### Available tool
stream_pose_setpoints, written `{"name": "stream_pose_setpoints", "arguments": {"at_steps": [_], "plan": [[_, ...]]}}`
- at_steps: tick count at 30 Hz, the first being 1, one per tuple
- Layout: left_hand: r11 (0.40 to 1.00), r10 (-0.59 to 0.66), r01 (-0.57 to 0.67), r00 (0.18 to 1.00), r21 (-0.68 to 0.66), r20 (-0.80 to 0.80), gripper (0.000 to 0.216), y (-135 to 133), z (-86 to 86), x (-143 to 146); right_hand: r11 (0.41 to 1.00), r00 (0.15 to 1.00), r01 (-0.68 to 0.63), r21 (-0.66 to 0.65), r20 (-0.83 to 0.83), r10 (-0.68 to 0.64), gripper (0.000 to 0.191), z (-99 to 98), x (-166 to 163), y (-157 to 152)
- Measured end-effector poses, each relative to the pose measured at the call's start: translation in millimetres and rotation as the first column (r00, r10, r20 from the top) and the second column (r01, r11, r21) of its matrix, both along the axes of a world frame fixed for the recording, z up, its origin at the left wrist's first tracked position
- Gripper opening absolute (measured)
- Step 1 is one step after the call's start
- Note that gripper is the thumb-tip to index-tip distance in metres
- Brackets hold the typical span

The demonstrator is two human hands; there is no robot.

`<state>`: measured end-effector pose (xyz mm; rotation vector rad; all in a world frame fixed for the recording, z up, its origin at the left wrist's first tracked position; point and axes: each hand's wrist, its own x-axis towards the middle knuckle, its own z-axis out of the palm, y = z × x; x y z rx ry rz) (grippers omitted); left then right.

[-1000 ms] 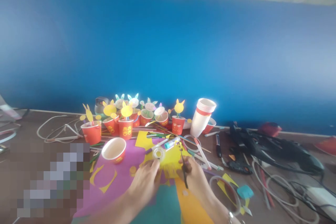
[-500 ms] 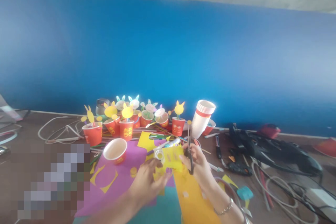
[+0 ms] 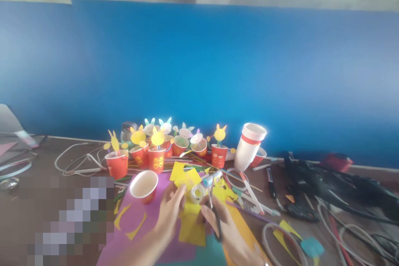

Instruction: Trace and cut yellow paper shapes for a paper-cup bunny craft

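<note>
My right hand (image 3: 222, 222) is closed on scissors (image 3: 215, 218) with black handles, their blades pointing up and away. Pinched at the thumb and fingers of my left hand (image 3: 168, 212) is a piece of yellow paper (image 3: 188, 178), its lower edge blurred. Between the hands lies a roll of clear tape (image 3: 198, 193). A larger yellow sheet (image 3: 192, 230) is below it, near my right fingertips. Under both hands is purple paper (image 3: 124, 243), with teal paper (image 3: 213, 249) and an orange sheet (image 3: 240, 220) to the right. A red paper cup (image 3: 144, 187) stands beyond my left hand.
Several red cups (image 3: 156, 161) with rabbit-shaped paper figures line the back. A stack of white cups (image 3: 247, 147) leans beside them. Yellow scraps (image 3: 229, 193), a marker (image 3: 271, 183), a black bag (image 3: 343, 193) and cables (image 3: 336, 224) lie to the right. A blue panel (image 3: 199, 66) rises behind.
The scissors and my right hand have come lower and nearer. A yellow paper piece has passed from near the right hand to the left. The view has shifted slightly left and up.
</note>
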<state>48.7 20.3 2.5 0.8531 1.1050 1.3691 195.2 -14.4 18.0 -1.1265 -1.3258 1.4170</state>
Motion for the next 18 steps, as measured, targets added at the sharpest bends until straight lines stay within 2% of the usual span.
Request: {"name": "stream_pose_setpoints", "arguments": {"at_steps": [5, 11, 18], "plan": [[0.998, -0.064, 0.064, 0.997, 0.009, 0.037, 0.029, -0.2, -5.3, 3.5, 0.990, 0.990, -0.141, 0.034, 0.021, 0.140, 0.037, -12.1, -5.3, -1.1], [0.994, -0.106, 0.106, 0.994, -0.020, 0.014, 0.029, -6.0, -4.2, 8.5, 0.988, 0.988, -0.146, 0.047, 0.050, 0.144, 0.041, -8.2, -7.1, -2.8], [0.986, -0.166, 0.167, 0.984, -0.016, 0.066, 0.030, -9.4, -1.7, 8.4, 0.989, 0.990, -0.139, 0.050, -0.016, 0.140, 0.037, -1.4, -9.0, -3.2]]}}
